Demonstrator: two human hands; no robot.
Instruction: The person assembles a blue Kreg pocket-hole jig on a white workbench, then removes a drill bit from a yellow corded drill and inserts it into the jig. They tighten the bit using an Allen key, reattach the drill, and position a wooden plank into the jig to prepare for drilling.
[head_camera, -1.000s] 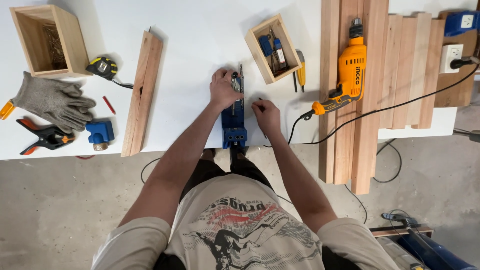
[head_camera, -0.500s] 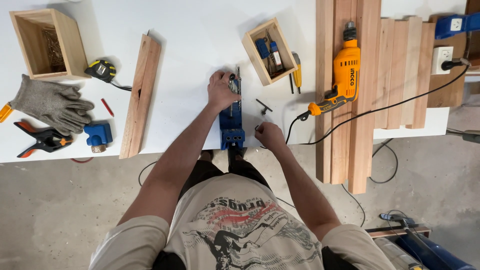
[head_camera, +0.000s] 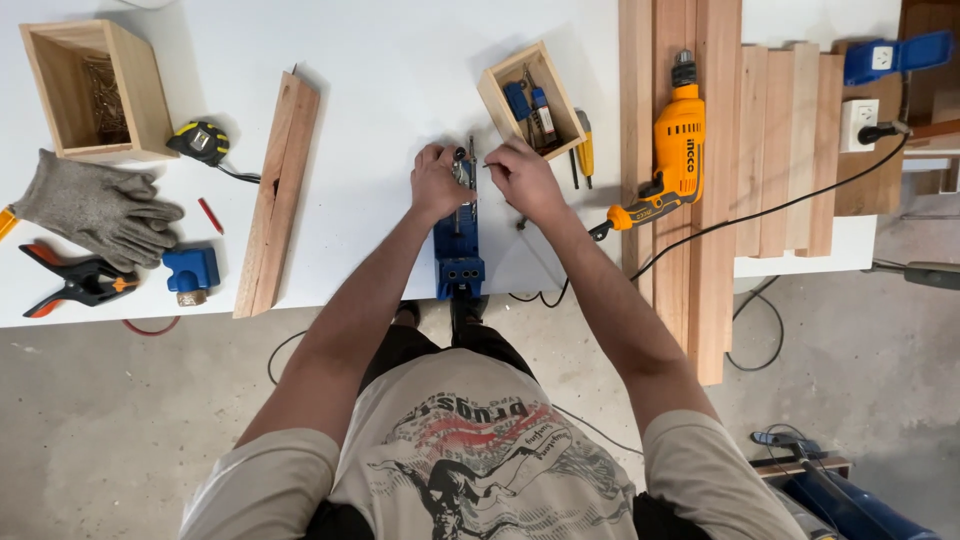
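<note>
Both of our hands met over the blue drilling jig (head_camera: 459, 245), which lay on the white table (head_camera: 380, 90) near its front edge, its lower end just reaching that edge. Our left hand (head_camera: 438, 182) was curled over the top of the jig, fingers bent and close together, gripping its upper part. Our right hand (head_camera: 522, 178) sat just beside it, thumb and forefinger pinched together on a thin dark tool whose tip pointed toward the jig's head; what kind of tool it was we could not tell. Just beyond our right hand stood a small wooden box (head_camera: 530, 100) holding blue bits, and to its right an orange corded drill (head_camera: 675, 150) rested on long timber boards (head_camera: 700, 250). Further left lay a loose wooden plank (head_camera: 278, 195), a tape measure (head_camera: 202, 142), grey gloves (head_camera: 95, 208), an orange-handled clamp (head_camera: 75, 282) and a larger open wooden box (head_camera: 95, 90).
</note>
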